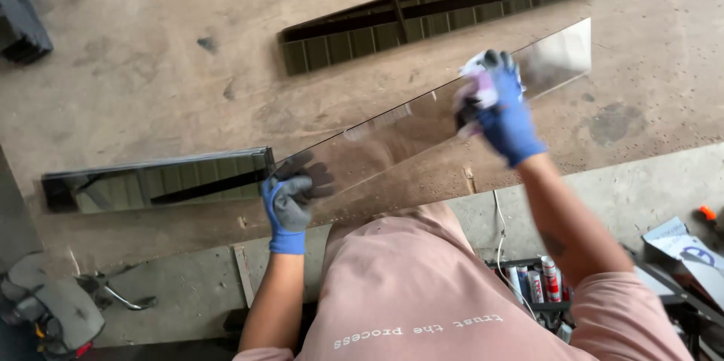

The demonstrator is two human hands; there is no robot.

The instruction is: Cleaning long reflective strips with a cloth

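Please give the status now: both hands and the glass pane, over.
Left hand grips lower end of glass pane. Right hand presses cloth on pane, near upper end. Pane tilted over the workbench. Nothing in the way.

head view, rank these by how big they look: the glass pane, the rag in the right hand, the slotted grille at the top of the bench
1. Glass pane, the longest span.
2. Slotted grille, somewhat shorter; it lies farther from the camera, so the gap is unsure.
3. Rag, smallest, bunched in the right hand.
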